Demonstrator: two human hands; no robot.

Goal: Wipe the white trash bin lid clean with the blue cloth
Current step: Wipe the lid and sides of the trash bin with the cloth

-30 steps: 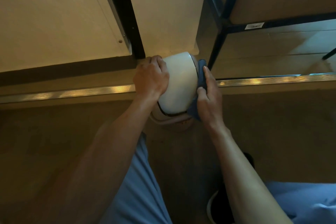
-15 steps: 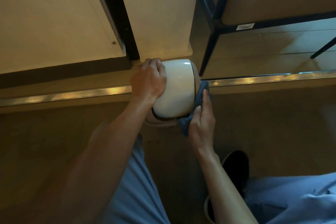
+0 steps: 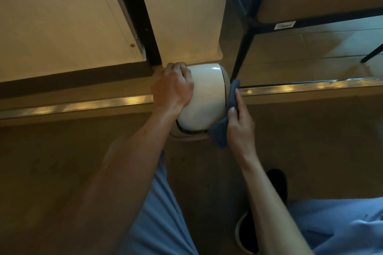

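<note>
The white domed trash bin lid [image 3: 204, 99] sits on its bin on the floor, against the base of a wall. My left hand [image 3: 173, 87] grips the lid's left side, fingers curled over its far edge. My right hand [image 3: 240, 124] presses the blue cloth [image 3: 222, 128] against the lid's right side. The cloth runs from the lid's lower right rim up to a corner near the far right edge. The bin's body is mostly hidden under the lid.
A metal threshold strip [image 3: 83, 104] crosses the floor behind the bin. A dark metal rack leg [image 3: 241, 51] stands just right of the lid. A door with a black frame [image 3: 143, 16] rises at the left. My knees and a dark shoe [image 3: 277, 184] are below.
My right hand has slid the blue cloth down along the lid's right side and back up a little. The left hand keeps its hold on the lid.
</note>
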